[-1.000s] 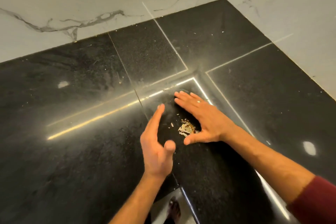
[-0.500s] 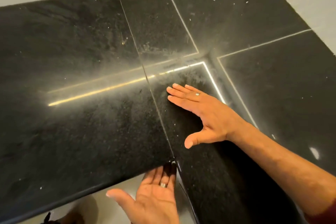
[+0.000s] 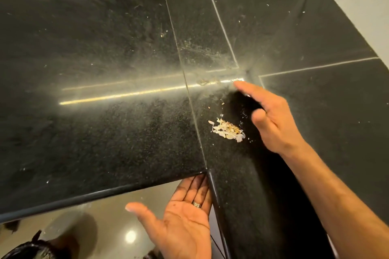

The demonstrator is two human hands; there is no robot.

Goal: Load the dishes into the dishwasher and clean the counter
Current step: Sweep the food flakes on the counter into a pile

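Two bare hands work at the inner corner of a black stone counter. A small heap of pale scraps, whitish flakes with some brown bits, lies on the counter top just right of a thin seam, a short way back from the front edge. The right hand is held edge-on just beside the heap, on its right; the fingers are straight and pressed close together, pointing away toward a bright reflected strip of light, and the thumb is tucked in front of the palm. Whether the hand's edge touches the stone cannot be told. The left hand is held palm up below the counter edge at the corner, fingers straight and together with their tips against the underside of the rim, thumb spread out to the left; a ring sits on one finger. The palm holds nothing. Fine specks and dusty smears are scattered across the counter. A glossy floor shows beneath.
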